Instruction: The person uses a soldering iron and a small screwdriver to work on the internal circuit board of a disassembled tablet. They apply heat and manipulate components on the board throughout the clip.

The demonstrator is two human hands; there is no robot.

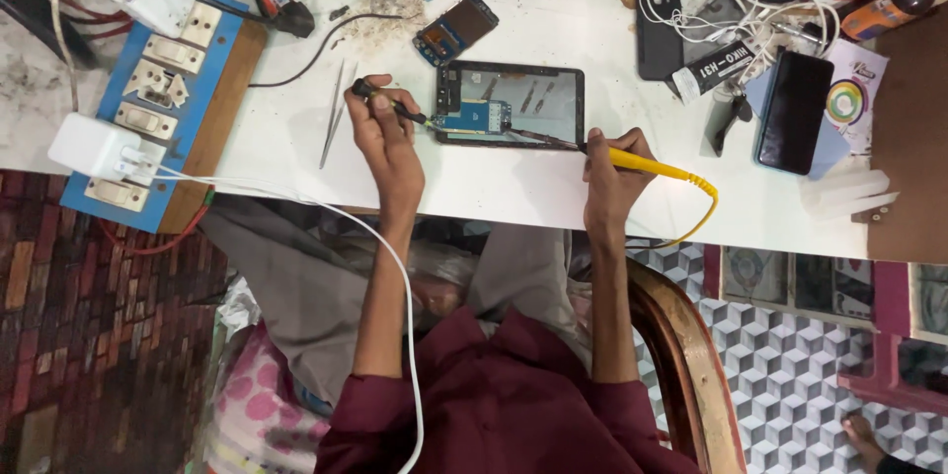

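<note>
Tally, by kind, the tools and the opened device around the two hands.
Black probe, in the left hand: 1
Yellow-handled soldering iron, in the right hand: 1
Metal tweezers, lying on the table: 1
Opened tablet: 1
Total: 4

Bright, even light; sharp, slight edge distortion.
</note>
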